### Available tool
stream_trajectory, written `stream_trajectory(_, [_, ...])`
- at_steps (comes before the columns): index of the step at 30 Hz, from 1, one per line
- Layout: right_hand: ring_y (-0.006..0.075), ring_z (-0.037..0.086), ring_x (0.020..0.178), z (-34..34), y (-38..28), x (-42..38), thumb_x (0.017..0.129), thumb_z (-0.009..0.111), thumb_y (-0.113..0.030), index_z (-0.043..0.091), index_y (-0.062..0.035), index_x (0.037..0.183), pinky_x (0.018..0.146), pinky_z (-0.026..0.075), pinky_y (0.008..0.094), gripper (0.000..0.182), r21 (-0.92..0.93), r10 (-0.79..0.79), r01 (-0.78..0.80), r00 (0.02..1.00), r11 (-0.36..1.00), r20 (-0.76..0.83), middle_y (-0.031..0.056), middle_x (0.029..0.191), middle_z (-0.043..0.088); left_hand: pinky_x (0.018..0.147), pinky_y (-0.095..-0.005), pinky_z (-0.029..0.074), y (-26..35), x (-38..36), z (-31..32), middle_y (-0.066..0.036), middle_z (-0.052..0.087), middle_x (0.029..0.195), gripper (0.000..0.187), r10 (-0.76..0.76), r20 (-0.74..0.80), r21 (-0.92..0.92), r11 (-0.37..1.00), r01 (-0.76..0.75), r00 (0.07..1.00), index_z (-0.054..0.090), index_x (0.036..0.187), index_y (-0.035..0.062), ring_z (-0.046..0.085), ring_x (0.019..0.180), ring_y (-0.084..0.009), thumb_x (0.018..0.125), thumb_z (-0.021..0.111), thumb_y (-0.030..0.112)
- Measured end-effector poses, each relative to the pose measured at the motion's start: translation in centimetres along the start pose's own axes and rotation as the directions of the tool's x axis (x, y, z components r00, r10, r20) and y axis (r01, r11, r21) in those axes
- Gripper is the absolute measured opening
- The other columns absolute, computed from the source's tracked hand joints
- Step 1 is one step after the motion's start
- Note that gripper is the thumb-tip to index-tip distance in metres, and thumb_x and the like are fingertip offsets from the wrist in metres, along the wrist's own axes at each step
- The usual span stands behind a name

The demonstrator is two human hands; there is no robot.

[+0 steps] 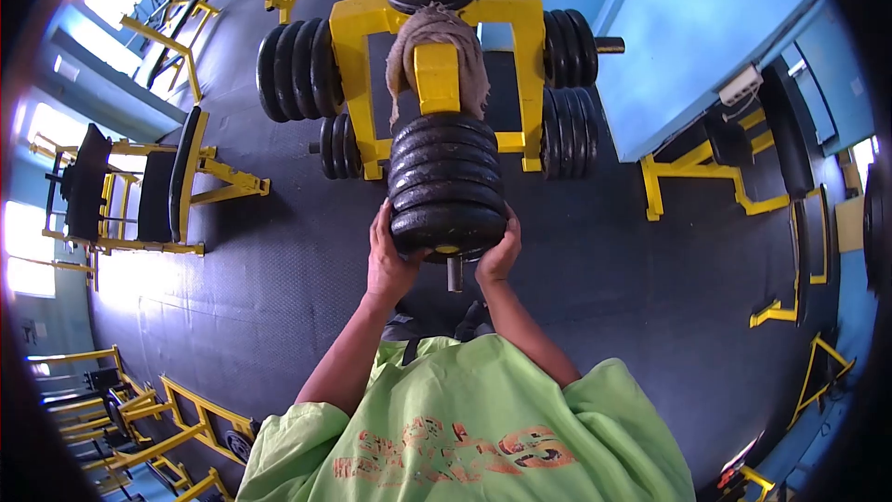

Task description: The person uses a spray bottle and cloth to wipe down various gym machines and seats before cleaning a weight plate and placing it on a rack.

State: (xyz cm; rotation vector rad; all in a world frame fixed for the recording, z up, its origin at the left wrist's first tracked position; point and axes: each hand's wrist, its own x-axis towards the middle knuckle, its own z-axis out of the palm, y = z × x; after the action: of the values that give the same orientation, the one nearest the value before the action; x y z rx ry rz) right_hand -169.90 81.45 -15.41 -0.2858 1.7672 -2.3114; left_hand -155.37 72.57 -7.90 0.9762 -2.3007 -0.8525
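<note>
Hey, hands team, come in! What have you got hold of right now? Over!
Left hand and right hand grip the outermost black weight plate on its peg. Cloth draped over the yellow rack. Nothing blocking.

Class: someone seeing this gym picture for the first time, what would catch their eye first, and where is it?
At centre, a stack of black round weight plates sits on a peg, gripped by the left hand and right hand. Behind it stands a bright yellow steel plate rack; a lime-green printed shirt fills the bottom.
</note>
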Motion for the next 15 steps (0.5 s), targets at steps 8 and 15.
stream_trajectory(8, [0.0246,0.06,0.097,1.1,0.8,0.4,0.096,0.023,-0.043,0.059,0.0041,0.112,0.087,0.048,0.0372,0.061,-0.073,-0.039,0.028,0.988,0.997,-0.149,0.0143,0.107,0.062,0.103,-0.0446,0.041,-1.4,0.3,0.3,-0.025,0.04,0.137,0.099,0.038,0.022,-0.032,0.999,-0.038,0.999,0.019,0.145,0.0045,0.045,0.124,-0.0425,0.068,0.081,0.016])
stream_trajectory(15, [0.0253,0.057,0.105,0.7,1.2,0.9,0.095,0.035,-0.049,0.055,-0.0034,0.122,0.093,0.044,0.0368,0.057,0.223,0.21,-0.171,0.964,0.96,-0.165,0.0108,0.114,0.06,0.102,-0.0458,0.041,-0.6,0.5,-0.1,-0.025,0.035,0.14,0.105,0.037,-0.001,0.007,0.999,-0.037,0.999,0.015,0.147,0.0076,0.045,0.123,-0.0438,0.068,0.083,0.019])
